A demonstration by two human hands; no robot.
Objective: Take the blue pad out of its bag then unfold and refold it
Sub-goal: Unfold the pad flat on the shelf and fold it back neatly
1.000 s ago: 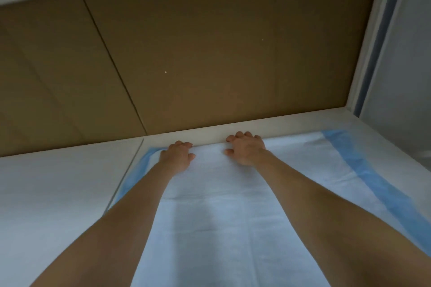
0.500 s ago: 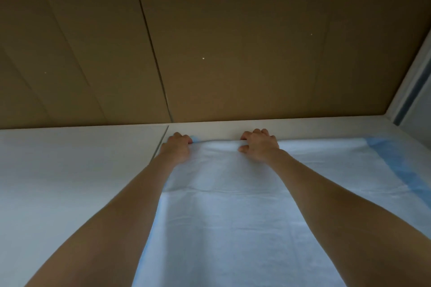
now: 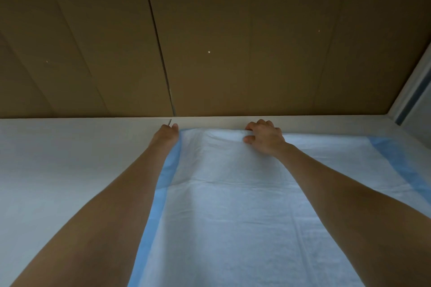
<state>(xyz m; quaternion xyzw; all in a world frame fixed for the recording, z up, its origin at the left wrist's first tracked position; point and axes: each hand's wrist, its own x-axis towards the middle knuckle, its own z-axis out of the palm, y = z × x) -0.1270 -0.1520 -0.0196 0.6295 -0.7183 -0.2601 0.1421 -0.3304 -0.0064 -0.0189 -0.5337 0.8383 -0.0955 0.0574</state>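
Note:
The blue pad lies spread out flat on the white table, white in the middle with blue borders along its left and right sides. My left hand grips the pad's far left corner, fingers curled around the edge. My right hand pinches the far edge near its middle, thumb on top and fingers over the rim. Both arms reach forward across the pad. No bag is in view.
A brown cardboard wall stands right behind the table's far edge. A white frame with a dark strip rises at the far right. Bare white table surface extends to the left of the pad.
My left hand slid left along the far edge to the corner, uncovering the blue left border. My right hand kept its hold on the far edge. The camera shifted and tilted slightly.

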